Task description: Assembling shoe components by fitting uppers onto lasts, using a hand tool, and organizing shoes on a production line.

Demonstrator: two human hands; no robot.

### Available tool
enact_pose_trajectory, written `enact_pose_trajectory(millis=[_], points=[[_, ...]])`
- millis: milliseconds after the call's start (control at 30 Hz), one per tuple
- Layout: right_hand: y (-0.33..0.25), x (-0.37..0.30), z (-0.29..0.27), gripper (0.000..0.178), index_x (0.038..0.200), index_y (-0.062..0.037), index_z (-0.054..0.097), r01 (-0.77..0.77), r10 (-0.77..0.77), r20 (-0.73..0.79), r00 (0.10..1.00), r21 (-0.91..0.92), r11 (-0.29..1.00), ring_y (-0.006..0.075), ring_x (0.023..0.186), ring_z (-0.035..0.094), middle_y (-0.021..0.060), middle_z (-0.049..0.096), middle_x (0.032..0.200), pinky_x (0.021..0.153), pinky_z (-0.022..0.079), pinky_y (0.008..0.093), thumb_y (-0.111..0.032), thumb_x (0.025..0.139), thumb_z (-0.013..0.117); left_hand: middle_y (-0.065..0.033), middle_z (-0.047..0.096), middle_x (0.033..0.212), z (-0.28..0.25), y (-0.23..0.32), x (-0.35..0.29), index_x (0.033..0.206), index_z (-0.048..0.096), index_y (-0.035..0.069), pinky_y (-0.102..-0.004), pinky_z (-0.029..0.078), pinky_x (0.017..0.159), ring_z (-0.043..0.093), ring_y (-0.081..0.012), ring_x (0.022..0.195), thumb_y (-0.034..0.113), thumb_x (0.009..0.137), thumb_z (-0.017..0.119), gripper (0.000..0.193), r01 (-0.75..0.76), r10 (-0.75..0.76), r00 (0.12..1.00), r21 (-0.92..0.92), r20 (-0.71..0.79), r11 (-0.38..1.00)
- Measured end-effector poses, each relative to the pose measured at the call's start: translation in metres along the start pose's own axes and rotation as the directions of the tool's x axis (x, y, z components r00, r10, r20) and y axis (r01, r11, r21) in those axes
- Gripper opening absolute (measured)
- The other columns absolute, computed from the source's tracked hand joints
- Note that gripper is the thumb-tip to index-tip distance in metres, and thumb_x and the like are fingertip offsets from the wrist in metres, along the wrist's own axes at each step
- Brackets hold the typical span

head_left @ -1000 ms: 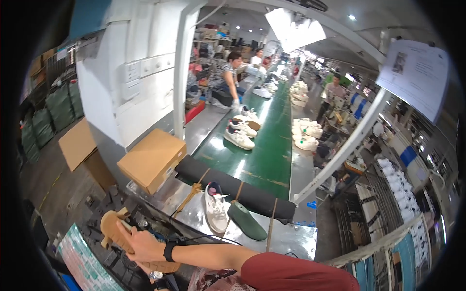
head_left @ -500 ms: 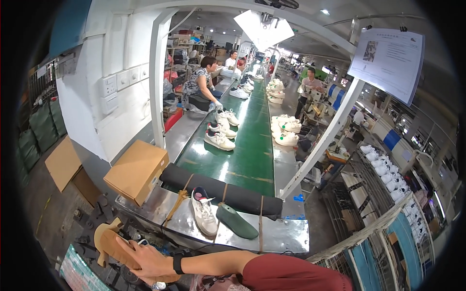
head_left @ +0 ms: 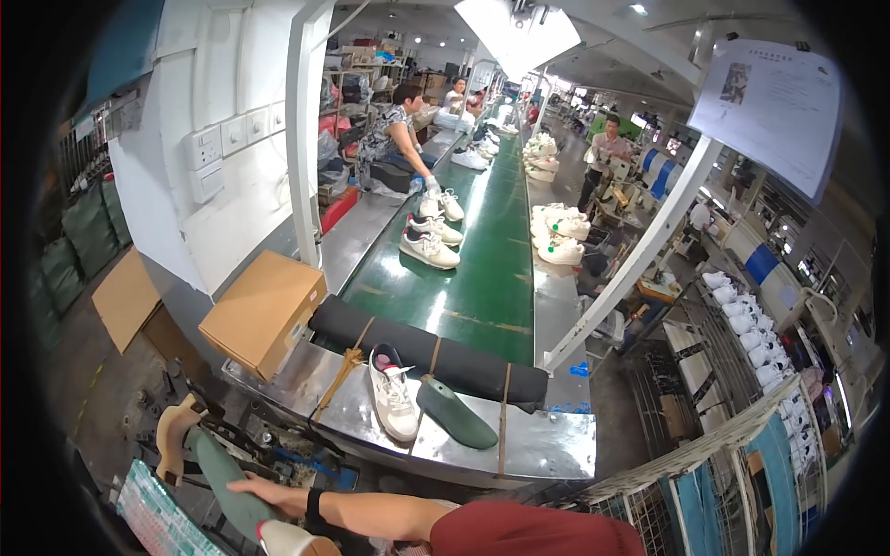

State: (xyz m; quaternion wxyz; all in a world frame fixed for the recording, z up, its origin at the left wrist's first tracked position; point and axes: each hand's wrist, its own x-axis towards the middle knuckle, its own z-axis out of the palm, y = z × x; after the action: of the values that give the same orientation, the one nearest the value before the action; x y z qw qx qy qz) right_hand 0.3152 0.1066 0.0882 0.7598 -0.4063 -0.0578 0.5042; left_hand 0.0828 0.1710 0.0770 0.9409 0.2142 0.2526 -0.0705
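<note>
At the lower left, my right hand (head_left: 271,493) reaches in from a red sleeve, a dark band on its wrist. Its fingers close round a long green shoe last (head_left: 222,477). The lower end of this last meets the red-trimmed edge of a cream shoe (head_left: 295,541), which the bottom of the picture cuts off. How far the last sits in that shoe is hidden. A curved tan piece (head_left: 172,435) of a stand is close to the last's upper end. My left hand is out of sight. On the metal table end lie a laced cream shoe (head_left: 394,398) and another green last (head_left: 456,413).
A black roller (head_left: 426,352) crosses the near end of the green conveyor belt (head_left: 445,310), which carries several cream shoes (head_left: 429,248). A cardboard box (head_left: 264,310) sits left of it. A co-worker (head_left: 397,139) reaches over the belt. Shoe racks (head_left: 751,338) stand at right.
My right hand was on a tan shoe sole by the curved piece; now it grips a green last, with the shoe lower down. The co-worker's arm has shifted slightly, and my view has turned a little.
</note>
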Motion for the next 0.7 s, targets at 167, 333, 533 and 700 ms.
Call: enact_pose_trajectory(millis=[167,333,533,700], points=[[-0.014,-0.034,-0.013,0.110,0.162,-0.0102,0.010,0.099,-0.077,0.194,0.978,-0.104,0.990,0.0248,0.144,0.030,0.0131,0.027,0.159,0.116,0.027,0.0382,-0.047,0.081,0.074,-0.0180,0.060,0.134,0.000,-0.002,0.001,0.139,0.051,-0.002,-0.0484,0.042,0.108,0.054,-0.0359,0.128,0.037,0.087,0.074,0.069,-0.025,0.030,0.993,0.045,-0.111,0.999],[-0.083,-0.128,-0.080,0.116,0.159,0.0010,0.012,0.485,-0.484,0.112,0.868,-0.408,0.774,0.0243,0.148,0.028,0.0176,0.029,0.159,0.121,0.022,0.0354,-0.031,0.073,0.083,-0.0164,0.060,0.133,0.021,-0.007,0.029,0.139,0.051,-0.001,-0.0490,0.043,0.107,0.054,-0.0350,0.126,0.035,0.091,0.071,0.063,-0.004,0.025,0.987,0.126,-0.160,0.992],[-0.125,-0.280,-0.229,0.110,0.155,0.0007,0.021,-0.066,-0.725,-0.491,0.483,-0.846,0.529,0.0401,0.132,0.051,0.0297,0.047,0.144,0.112,0.041,0.0399,-0.025,0.067,0.083,-0.0153,0.065,0.115,0.158,-0.069,0.152,0.122,0.060,-0.004,-0.0422,0.047,0.092,0.060,-0.0270,0.104,0.027,0.094,0.068,0.043,-0.327,0.332,0.930,0.764,0.157,0.556],[-0.103,-0.371,-0.322,0.104,0.154,-0.0036,0.024,-0.320,-0.814,-0.570,0.111,-0.796,0.514,0.0431,0.124,0.056,0.0274,0.052,0.139,0.102,0.048,0.0466,-0.026,0.070,0.082,-0.0108,0.060,0.120,0.235,-0.130,0.284,0.136,0.045,-0.002,-0.0330,0.051,0.090,0.061,-0.0203,0.103,0.002,0.078,0.078,0.067,-0.443,0.255,0.896,0.697,0.364,0.564]])
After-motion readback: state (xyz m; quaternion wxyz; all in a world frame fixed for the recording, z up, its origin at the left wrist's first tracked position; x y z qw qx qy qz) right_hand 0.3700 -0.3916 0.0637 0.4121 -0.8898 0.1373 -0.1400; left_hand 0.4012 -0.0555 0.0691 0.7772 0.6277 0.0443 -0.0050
